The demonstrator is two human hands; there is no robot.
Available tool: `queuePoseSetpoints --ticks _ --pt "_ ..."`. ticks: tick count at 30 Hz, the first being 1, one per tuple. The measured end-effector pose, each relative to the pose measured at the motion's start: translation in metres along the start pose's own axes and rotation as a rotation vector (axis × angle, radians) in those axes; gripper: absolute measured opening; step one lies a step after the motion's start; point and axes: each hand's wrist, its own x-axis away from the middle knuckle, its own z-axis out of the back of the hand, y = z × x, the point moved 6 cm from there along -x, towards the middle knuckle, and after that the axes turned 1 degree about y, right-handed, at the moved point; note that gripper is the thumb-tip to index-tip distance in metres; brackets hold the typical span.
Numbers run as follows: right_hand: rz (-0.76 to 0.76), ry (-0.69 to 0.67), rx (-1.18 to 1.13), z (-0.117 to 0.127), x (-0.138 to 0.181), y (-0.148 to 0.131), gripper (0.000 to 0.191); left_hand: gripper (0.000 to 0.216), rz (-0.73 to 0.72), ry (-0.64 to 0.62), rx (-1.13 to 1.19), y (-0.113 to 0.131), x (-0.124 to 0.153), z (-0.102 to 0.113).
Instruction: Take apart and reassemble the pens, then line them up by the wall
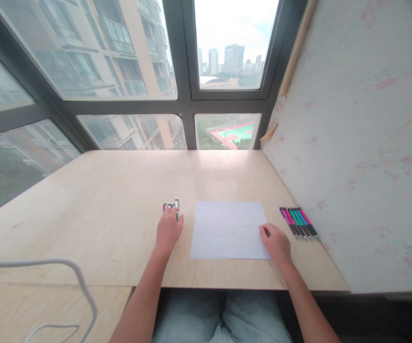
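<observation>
A white sheet of paper [229, 229] lies flat on the pale wooden table [113, 214] in front of me. My left hand [169, 229] rests palm down to the left of the sheet, its fingers lying over a small bunch of pens [172, 206] whose tips stick out beyond the fingertips. My right hand [275, 243] sits at the sheet's lower right corner with its fingers curled; something small and dark shows at its fingertips, too small to name. A row of several pink and green pens [299, 222] lies to the right of the sheet.
A floral-papered wall [363, 157] borders the table on the right. Large windows [130, 52] stand behind the far edge. A white cable [80, 281] loops over the near left part of the table.
</observation>
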Motion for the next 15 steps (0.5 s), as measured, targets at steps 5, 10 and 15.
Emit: queuePoseSetpoints --ticks 5,10,15 --pt "0.020 0.046 -0.032 0.001 0.000 0.000 0.028 0.024 -0.045 -0.125 -0.263 0.007 -0.010 -0.014" --pt "0.027 0.059 -0.053 0.002 0.000 0.000 0.028 0.022 -0.067 -0.196 -0.271 0.014 -0.012 -0.027" --pt "0.051 0.083 -0.087 0.003 -0.001 -0.001 0.028 0.020 -0.052 -0.247 -0.244 0.017 -0.016 -0.036"
